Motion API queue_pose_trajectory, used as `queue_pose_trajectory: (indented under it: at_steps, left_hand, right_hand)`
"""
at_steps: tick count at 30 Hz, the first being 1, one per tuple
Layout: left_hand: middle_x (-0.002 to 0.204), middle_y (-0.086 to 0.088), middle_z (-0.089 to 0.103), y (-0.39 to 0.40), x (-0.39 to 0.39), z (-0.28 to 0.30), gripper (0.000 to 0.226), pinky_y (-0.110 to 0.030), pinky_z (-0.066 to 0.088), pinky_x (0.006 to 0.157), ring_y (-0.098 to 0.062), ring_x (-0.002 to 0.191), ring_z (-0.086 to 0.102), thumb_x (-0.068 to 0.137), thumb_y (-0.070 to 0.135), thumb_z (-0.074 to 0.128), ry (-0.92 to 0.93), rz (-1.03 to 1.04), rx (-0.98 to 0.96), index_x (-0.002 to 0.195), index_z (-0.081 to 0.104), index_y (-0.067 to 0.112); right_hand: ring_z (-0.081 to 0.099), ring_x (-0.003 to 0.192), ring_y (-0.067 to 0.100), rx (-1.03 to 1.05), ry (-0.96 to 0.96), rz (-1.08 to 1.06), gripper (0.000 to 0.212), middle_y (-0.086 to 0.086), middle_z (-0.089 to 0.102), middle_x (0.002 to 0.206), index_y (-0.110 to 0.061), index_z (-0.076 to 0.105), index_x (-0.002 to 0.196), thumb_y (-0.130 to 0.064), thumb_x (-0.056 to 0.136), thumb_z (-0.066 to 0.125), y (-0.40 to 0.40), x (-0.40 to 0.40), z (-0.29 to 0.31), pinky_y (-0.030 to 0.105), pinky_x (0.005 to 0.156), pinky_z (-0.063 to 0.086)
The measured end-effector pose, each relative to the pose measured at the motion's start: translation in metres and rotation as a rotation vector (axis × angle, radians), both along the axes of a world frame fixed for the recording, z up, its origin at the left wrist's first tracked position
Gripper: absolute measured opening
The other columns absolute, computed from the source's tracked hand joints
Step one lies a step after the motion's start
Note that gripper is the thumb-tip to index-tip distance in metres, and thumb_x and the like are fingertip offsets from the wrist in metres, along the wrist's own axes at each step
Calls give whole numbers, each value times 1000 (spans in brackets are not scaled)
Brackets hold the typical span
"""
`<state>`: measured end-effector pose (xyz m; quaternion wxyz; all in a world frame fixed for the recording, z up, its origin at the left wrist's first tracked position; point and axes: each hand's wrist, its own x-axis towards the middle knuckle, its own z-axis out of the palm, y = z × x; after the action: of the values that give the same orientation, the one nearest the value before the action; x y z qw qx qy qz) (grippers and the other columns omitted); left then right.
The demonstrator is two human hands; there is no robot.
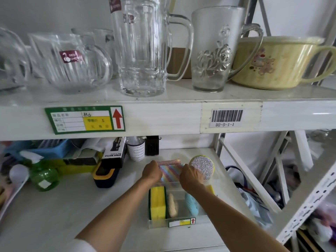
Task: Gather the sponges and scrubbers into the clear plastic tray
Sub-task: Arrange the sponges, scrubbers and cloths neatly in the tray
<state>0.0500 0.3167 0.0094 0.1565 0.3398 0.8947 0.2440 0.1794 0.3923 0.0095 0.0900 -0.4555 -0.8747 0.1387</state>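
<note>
A clear plastic tray (pixel 158 223) sits on the lower shelf, labelled on its front wall. Inside stand a yellow-and-green sponge (pixel 157 201), a beige scrubber (pixel 172 204) and a light blue silicone scrubber (pixel 192 206); a yellow sponge corner (pixel 210 188) shows behind my right wrist. At the tray's far end lies a rainbow-striped scrubbing cloth (pixel 170 171). My left hand (pixel 152 172) grips its left edge and my right hand (pixel 190 176) its right edge. A round glittery silver scrubber (pixel 203 165) with a yellow rim sits just right of my right hand.
Left on the lower shelf are a black-and-yellow case (pixel 105 176), a spray bottle box (pixel 115 151), a white cup (pixel 136 149), a green bottle (pixel 44 176) and a blue basket (pixel 49 145). The upper shelf edge (pixel 163 117) overhangs, carrying glass mugs and a yellow bowl (pixel 276 62).
</note>
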Motion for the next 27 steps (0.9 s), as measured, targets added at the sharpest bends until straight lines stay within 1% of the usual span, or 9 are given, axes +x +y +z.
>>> queue_pose_trajectory:
  at_steps: [3,7,11,14,18,20,23,25,27]
  left_hand:
    - [124,-21,60,0,-1,-1,31,-36,49,88,-35,113,59,89,6,43,18,9,-7,118,51,-3]
    - [126,-20,59,0,-3,-2,33,-36,49,89,-35,114,58,89,5,43,13,15,7,120,50,-3]
    - [127,-20,58,-2,-3,-2,35,-38,49,91,-35,115,58,89,5,43,12,26,12,123,47,-3]
    - [129,-20,53,-2,2,4,36,-38,49,92,-34,116,56,86,-1,46,81,72,61,123,48,-1]
    - [139,-17,45,9,18,16,50,-38,45,100,-32,125,49,85,-8,46,122,-8,184,134,43,3]
    - [141,-17,45,20,29,18,52,-40,42,105,-31,128,47,87,-5,43,84,-106,211,138,41,5]
    - [146,-16,42,38,49,16,57,-38,39,110,-29,133,44,88,-4,40,-34,-215,204,144,33,7]
    - [147,-17,41,49,63,16,57,-36,39,110,-28,134,43,89,-4,39,-107,-251,184,144,31,6]
    - [139,-19,47,60,74,14,51,-35,40,104,-30,128,47,89,-3,41,-136,-261,153,139,37,3]
  right_hand:
    - [62,101,33,-18,64,4,29,18,63,113,-4,54,115,-8,93,36,-1,-4,-4,34,72,42]
    - [61,102,35,-58,108,4,30,19,61,115,-3,53,116,-6,92,36,0,-7,-7,37,77,46]
    - [62,101,35,-55,131,15,29,19,61,115,-4,54,115,-7,91,39,4,-7,-10,34,70,40]
    - [63,97,35,-28,200,-18,27,16,62,113,-5,56,114,-7,90,44,13,-2,-6,36,70,43]
    - [59,103,36,18,276,-117,27,15,56,119,-7,55,115,-10,89,49,36,19,3,41,81,48]
    - [55,109,34,48,270,-180,33,14,52,124,-9,51,122,-8,90,47,50,31,4,43,89,47]
    - [53,112,31,61,197,-253,38,14,50,126,-10,48,127,-7,89,43,65,49,0,44,92,45]
    - [53,114,29,42,128,-279,37,11,51,125,-11,48,125,-10,89,43,70,56,-4,44,95,41]
    - [54,113,27,29,95,-284,35,9,56,123,-13,50,122,-11,88,43,72,61,-8,45,97,38]
